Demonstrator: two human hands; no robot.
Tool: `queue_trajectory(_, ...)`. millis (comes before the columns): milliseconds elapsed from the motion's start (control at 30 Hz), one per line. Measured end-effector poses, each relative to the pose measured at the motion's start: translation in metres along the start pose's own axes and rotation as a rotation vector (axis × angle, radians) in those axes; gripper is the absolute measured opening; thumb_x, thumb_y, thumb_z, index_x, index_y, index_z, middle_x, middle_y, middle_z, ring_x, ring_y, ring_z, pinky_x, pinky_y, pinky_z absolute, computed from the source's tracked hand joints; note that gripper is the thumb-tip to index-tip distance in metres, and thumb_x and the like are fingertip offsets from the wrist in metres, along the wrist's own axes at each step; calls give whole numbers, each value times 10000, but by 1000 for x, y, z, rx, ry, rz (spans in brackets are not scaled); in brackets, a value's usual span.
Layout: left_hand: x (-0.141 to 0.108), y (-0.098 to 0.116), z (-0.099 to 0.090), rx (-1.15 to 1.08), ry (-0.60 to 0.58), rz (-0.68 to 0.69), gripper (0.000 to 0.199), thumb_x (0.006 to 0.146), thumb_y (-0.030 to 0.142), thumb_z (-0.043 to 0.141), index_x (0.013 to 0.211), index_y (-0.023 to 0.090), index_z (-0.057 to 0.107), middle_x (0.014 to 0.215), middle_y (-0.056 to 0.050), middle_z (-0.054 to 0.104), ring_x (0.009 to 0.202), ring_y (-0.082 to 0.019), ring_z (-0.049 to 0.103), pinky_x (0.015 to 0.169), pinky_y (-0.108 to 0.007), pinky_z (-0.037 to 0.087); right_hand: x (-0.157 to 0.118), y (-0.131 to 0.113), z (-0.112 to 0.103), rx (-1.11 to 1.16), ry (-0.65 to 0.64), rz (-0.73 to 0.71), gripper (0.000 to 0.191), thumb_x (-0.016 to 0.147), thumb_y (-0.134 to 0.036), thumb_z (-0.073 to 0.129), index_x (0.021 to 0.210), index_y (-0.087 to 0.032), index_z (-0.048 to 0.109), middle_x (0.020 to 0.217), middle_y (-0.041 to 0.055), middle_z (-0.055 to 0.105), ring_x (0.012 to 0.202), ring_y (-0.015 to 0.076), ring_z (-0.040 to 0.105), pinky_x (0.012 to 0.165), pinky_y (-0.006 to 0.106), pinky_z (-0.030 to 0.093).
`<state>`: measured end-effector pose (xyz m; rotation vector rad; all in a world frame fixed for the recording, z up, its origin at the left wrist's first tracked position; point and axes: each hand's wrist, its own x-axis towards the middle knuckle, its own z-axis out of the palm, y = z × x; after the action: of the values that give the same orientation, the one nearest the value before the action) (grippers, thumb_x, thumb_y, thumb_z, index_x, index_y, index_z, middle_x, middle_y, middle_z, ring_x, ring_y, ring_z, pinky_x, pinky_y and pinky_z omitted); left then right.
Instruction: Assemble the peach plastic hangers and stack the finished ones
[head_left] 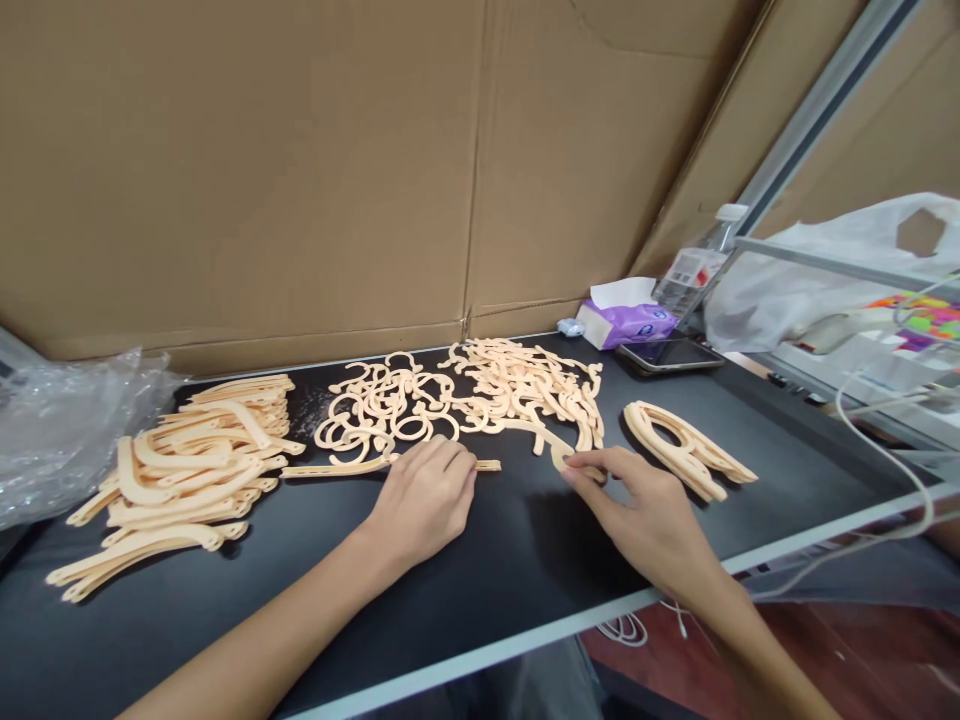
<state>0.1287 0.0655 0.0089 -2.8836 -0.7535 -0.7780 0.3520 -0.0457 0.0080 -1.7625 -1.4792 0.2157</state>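
My left hand (429, 495) is closed over a long, narrow cream plastic strip (324, 470) that lies on the black tabletop, with both ends showing beyond my fingers. My right hand (646, 510) pinches a curved cream plastic piece (559, 455) between thumb and fingers; part of it is hidden. Just behind my hands lie a pile of cream plastic hooks (409, 428) and a pile of short curved pieces (525, 375). To the right of my right hand rests a folded cream plastic assembly (686, 460) with a rounded opening.
Long cream plastic arms (202, 450) are heaped on the left, beside clear plastic wrap (82, 420). At the back right are a purple tissue pack (630, 325), a phone (670, 354) and a bottle (694, 270). A cardboard wall (240, 170) stands behind; a white cable (892, 470) hangs at right.
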Motion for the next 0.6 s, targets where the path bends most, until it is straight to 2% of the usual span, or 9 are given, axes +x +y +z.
queue_trajectory(67,0,0,-1,6,-7,-9,187,958,167,465,855,163,621,842,-59,666,800,-209,615,717,-353,494,1,-2,2,184,6,107,238,852,-442,657,873,-208,696,810,39,697,770,204,628,721,329,484)
queue_trajectory(133,0,0,-1,13,-15,-17,177,952,165,474,849,166,618,835,-53,662,797,-209,612,708,-351,489,1,-5,3,354,1,189,301,798,-471,712,930,-205,660,769,25,697,690,177,612,641,294,472)
queue_trajectory(233,0,0,-2,23,-25,-25,170,949,160,477,846,167,612,832,-51,657,802,-210,609,714,-350,483,2,-10,7,491,-32,215,405,771,-455,749,1058,-223,584,709,-15,682,596,143,567,562,260,432)
queue_trajectory(433,1,-1,-1,34,-32,-34,178,958,169,464,849,165,606,834,-58,657,812,-216,611,730,-352,480,1,-18,16,271,-117,13,137,870,-352,652,879,-231,715,809,12,709,761,164,639,726,280,483)
queue_trajectory(600,1,0,-2,34,-39,-37,183,963,173,459,860,162,609,833,-62,658,805,-215,610,729,-347,481,-5,-20,21,152,-112,-52,138,878,-286,621,962,-238,719,860,14,716,754,168,652,671,280,490)
